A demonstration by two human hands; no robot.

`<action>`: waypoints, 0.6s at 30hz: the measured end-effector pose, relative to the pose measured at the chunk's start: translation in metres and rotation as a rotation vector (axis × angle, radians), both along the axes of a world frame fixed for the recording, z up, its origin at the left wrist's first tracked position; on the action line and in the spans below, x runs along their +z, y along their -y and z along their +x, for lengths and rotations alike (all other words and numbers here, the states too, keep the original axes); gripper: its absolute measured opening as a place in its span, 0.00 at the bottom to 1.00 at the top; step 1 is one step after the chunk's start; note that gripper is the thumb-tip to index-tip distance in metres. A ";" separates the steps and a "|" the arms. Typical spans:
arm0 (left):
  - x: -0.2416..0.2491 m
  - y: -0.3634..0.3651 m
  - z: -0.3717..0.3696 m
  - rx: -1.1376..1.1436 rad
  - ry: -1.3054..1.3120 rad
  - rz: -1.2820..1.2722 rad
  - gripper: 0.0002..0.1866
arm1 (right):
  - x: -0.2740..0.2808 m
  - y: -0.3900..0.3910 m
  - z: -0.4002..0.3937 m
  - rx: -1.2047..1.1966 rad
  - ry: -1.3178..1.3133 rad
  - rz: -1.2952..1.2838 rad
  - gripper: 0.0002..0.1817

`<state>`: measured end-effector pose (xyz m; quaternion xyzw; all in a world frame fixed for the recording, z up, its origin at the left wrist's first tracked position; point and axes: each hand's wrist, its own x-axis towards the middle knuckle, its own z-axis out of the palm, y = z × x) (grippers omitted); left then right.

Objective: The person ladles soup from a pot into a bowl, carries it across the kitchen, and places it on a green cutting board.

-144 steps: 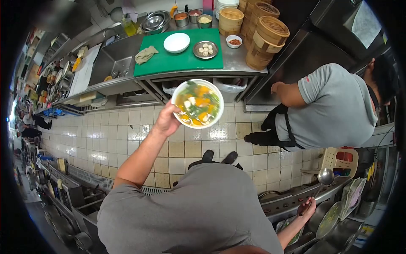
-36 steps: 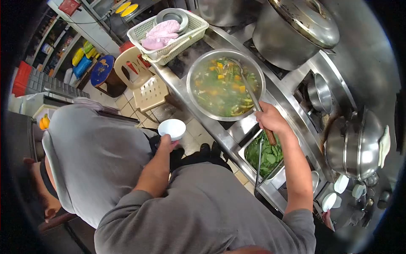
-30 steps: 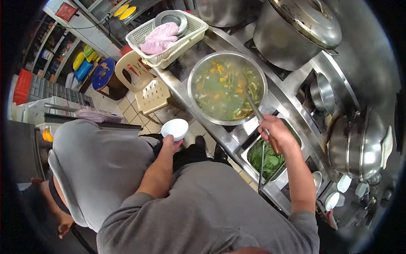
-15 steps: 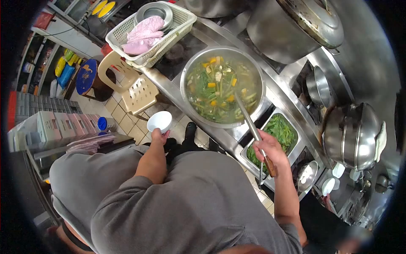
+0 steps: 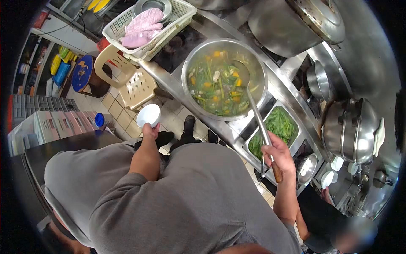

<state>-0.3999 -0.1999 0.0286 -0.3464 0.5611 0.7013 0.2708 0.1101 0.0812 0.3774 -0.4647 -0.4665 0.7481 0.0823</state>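
Observation:
My left hand [image 5: 151, 131] grips a small white bowl [image 5: 149, 115] by its near rim, low beside the stove counter. No food shows inside the bowl. My right hand [image 5: 279, 154] is closed around the lower handle of a long metal ladle [image 5: 257, 114] with a brown wooden end. The ladle's head lies partly sunk at the right side of a wide steel pot [image 5: 185, 80]. That pot holds a soup [image 5: 211, 91] of green vegetables and orange chunks in cloudy broth. Beneath my right hand is a metal tray of leafy greens [image 5: 279, 127].
A white basket [image 5: 114, 34] with pink mitts stands at the far left of the counter. Large lidded pots [image 5: 275, 31] occupy the back. A beige plastic chair [image 5: 137, 86] is left of the counter. Another person's dark-clothed arm [image 5: 323, 216] is at lower right.
The ladle's head has shifted to the right side of the pot and shows more clearly, and the soup's pieces have swirled. My left hand and the bowl have drifted slightly left.

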 end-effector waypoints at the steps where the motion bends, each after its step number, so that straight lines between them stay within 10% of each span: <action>1: 0.000 0.002 0.001 0.009 -0.010 0.001 0.35 | 0.000 0.000 0.001 -0.005 0.036 0.011 0.35; 18: 0.060 0.033 -0.010 0.138 -0.251 0.050 0.33 | -0.020 -0.022 -0.002 0.282 0.181 0.530 0.36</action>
